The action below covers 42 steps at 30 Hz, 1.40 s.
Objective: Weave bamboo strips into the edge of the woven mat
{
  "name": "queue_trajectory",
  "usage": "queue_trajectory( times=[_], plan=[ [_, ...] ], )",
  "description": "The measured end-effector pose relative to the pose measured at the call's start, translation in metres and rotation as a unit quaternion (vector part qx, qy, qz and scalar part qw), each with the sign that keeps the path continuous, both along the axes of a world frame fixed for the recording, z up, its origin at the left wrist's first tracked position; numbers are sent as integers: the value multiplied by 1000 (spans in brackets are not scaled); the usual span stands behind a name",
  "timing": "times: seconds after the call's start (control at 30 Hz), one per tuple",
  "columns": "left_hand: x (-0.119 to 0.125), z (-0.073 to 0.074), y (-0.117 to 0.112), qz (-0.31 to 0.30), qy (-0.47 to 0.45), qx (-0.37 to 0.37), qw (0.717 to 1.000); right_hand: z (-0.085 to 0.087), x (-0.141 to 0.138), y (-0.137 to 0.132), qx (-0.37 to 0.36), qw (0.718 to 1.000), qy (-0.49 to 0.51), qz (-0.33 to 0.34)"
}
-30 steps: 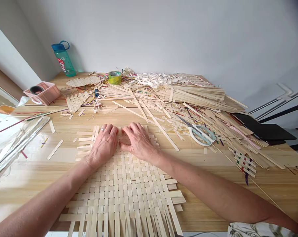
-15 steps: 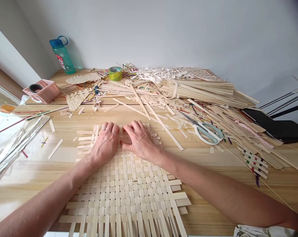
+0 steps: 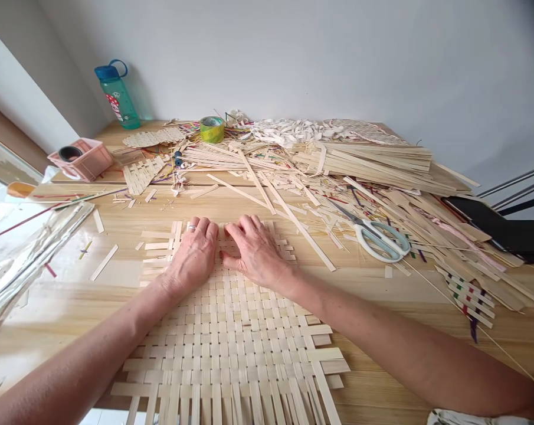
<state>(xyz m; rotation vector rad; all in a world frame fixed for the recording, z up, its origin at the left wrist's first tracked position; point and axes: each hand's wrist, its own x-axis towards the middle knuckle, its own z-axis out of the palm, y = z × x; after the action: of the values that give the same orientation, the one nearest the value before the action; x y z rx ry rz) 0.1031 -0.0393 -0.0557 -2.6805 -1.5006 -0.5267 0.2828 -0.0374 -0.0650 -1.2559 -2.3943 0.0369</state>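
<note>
A pale woven mat (image 3: 238,336) of flat wooden strips lies on the table in front of me, its loose strip ends sticking out around the sides and near edge. At its far end my left hand (image 3: 195,254), with a ring on one finger, is closed, the curled fingers on the weave. Just to the right, my right hand (image 3: 255,252) is closed on the same far part, thumb toward the left hand. A small gap parts the two hands. The fingertips and the strips beneath them are mostly hidden.
White-handled scissors (image 3: 379,239) lie right of the mat. Behind are loose strips (image 3: 288,212), a strip bundle (image 3: 373,162), a tape roll (image 3: 212,130), a blue-lidded bottle (image 3: 120,100) and a pink basket (image 3: 87,164). A black phone-like object (image 3: 505,230) lies far right.
The whole scene has shifted slightly to the right as the camera moved. Both hands stay at the same far part of the mat with almost the same finger pose.
</note>
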Motion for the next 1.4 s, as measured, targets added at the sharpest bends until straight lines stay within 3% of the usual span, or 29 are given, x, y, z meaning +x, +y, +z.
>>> queue_trajectory(
  times=[0.47,0.67,0.8,1.03,1.2,1.4],
  plan=[
    [0,5,-3,27,0,9,1000,0,-4,-2,3,1000,21,-5],
    [-37,21,3,122,-17,31,992,0,-5,-2,30,999,5,-9],
    [-59,21,1,169,11,8,985,5,-4,2,39,998,-46,-15],
    [-49,12,-6,172,66,2,983,26,-27,3,13,995,-69,75],
    [-46,6,-5,169,76,4,983,16,-50,1,-12,999,-10,52],
    [-46,6,-2,164,75,-8,984,6,-52,2,-13,998,37,39]
  ],
)
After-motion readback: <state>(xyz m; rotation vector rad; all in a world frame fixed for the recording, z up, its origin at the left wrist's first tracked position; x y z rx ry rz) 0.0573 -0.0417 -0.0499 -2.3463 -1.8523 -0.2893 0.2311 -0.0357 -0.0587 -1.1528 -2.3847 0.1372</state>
